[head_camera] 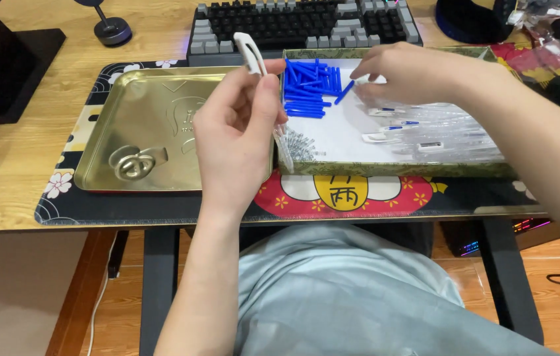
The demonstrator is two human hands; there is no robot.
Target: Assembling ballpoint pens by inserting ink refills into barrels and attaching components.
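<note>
Fingers (263,99) of the left hand (234,142) pinch a white plastic piece (251,53) low on its length, so its rounded, slotted top stands out above the fingertips, tilted a little to the left. A clear ribbed tube (284,146) shows below the same fingers, running down toward the near wall of the box (398,169); whether it joins the white piece is hidden by the hand.

The right hand (412,74) hovers palm-down inside the box, its fingers (365,71) narrowed around one blue stick (344,92), whose far end slants down and left from the fingertips. Just left of those fingers lies the heap of blue sticks (309,89) on the white floor of the box. Under and to the right of the right hand lie clear tubes with white and blue ends (425,132), some touching each other.

Left of the left hand sits a shallow gold tin lid (141,132) with an embossed round emblem, flat on a dark mat (128,207) printed with white flowers; a red and yellow patch with dark characters shows on the mat below the box. The box walls carry a green and gold pattern. Beyond both hands a dark keyboard (306,23) rests on the wooden bench (23,171).

The left forearm rises steeply from the lap, wrist bent, palm turned toward the camera. The right forearm comes in from the right, angled across the box.
</note>
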